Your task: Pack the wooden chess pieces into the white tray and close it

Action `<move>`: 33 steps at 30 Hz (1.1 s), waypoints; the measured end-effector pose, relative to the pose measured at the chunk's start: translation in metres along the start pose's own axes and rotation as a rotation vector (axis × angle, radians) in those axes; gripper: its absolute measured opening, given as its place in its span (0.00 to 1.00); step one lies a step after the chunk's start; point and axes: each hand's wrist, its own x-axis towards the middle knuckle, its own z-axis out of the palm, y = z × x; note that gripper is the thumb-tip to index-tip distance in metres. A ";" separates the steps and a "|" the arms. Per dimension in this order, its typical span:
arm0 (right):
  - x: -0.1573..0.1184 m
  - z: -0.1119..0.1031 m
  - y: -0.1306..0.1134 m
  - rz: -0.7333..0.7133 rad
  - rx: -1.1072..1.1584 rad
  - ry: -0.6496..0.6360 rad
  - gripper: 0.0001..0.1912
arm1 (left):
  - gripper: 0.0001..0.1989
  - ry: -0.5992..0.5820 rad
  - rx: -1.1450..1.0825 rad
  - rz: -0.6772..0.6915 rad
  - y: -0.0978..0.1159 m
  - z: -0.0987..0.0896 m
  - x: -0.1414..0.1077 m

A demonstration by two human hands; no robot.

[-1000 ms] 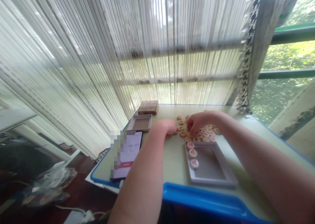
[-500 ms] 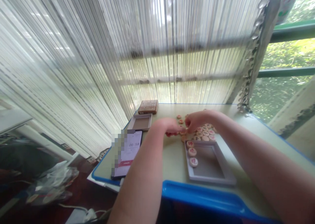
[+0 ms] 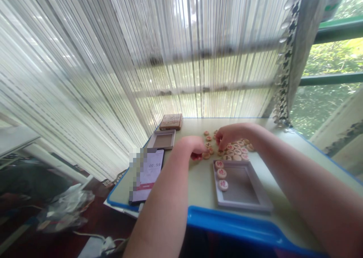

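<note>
Round wooden Chinese chess pieces (image 3: 237,158), marked with red or dark characters, lie face up and face down in a group on the pale green table. My left hand (image 3: 197,147) is at the group's left side, its fingers curled and the fingertips on a Chinese chess piece (image 3: 206,156). My right hand (image 3: 227,135) reaches over the group from the right, fingers bent down and pinched at another piece (image 3: 220,152). Nearer to me is a shallow grey box tray (image 3: 244,206), with three red-marked pieces (image 3: 221,173) in a column along its left side.
At the left stand a second grey tray (image 3: 153,141), a brown patterned box (image 3: 171,122) behind it, and a phone (image 3: 147,176) with a running timer. A blue bin-like edge (image 3: 232,224) borders the near side. A string curtain (image 3: 198,61) hangs behind the table (image 3: 195,186).
My hands have moved apart: the left slightly left, the right slightly right, with pieces now showing between them. The phone timer went from 00:58 to 00:59.
</note>
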 end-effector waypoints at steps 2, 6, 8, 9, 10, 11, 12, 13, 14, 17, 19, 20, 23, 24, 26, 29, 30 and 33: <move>0.002 0.001 0.004 0.005 0.003 -0.005 0.18 | 0.16 0.013 0.004 -0.009 0.003 0.001 -0.001; 0.001 0.001 0.005 0.002 0.054 0.070 0.16 | 0.14 0.054 0.109 0.008 0.004 0.001 -0.002; -0.004 0.000 0.002 0.022 0.093 0.134 0.14 | 0.13 0.034 0.156 0.029 0.003 0.001 -0.001; -0.007 -0.002 -0.001 0.035 0.105 0.163 0.13 | 0.13 0.008 0.156 0.045 0.003 0.000 0.000; -0.012 -0.004 -0.004 0.054 0.111 0.185 0.13 | 0.13 -0.019 0.144 0.062 0.002 0.001 0.001; -0.017 -0.007 -0.007 0.075 0.112 0.205 0.13 | 0.13 -0.042 0.121 0.076 0.001 0.001 0.002; -0.022 -0.010 -0.010 0.095 0.110 0.227 0.12 | 0.14 -0.056 0.095 0.084 0.000 0.001 0.004; -0.028 -0.012 -0.014 0.114 0.104 0.243 0.12 | 0.14 -0.064 0.069 0.083 -0.001 0.001 0.006; -0.032 -0.014 -0.017 0.122 0.095 0.259 0.12 | 0.15 -0.069 0.046 0.075 -0.002 0.001 0.008; -0.040 -0.012 -0.023 0.121 0.082 0.316 0.14 | 0.14 -0.108 0.004 0.044 -0.005 0.001 0.013; -0.042 -0.002 -0.022 0.162 0.089 0.352 0.14 | 0.11 -0.127 0.020 0.043 -0.006 0.000 0.014; -0.043 0.006 -0.020 0.176 0.094 0.368 0.13 | 0.10 -0.128 0.044 0.057 -0.006 -0.001 0.013; -0.052 0.035 -0.010 0.195 0.167 0.466 0.12 | 0.08 -0.099 0.141 0.092 -0.005 -0.003 0.009; -0.057 0.045 -0.006 0.196 0.190 0.516 0.11 | 0.08 -0.082 0.167 0.094 -0.004 -0.003 0.007; -0.068 0.063 0.002 0.177 0.249 0.631 0.10 | 0.10 -0.045 0.191 0.087 -0.001 -0.004 0.004; -0.080 0.080 0.013 0.130 0.328 0.702 0.11 | 0.15 0.023 0.141 0.137 0.003 -0.003 0.002; -0.082 0.083 0.016 0.117 0.333 0.679 0.11 | 0.16 0.045 0.109 0.175 0.005 -0.003 0.002; -0.081 0.084 0.024 0.097 0.352 0.590 0.11 | 0.17 0.086 0.043 0.267 0.007 -0.001 0.007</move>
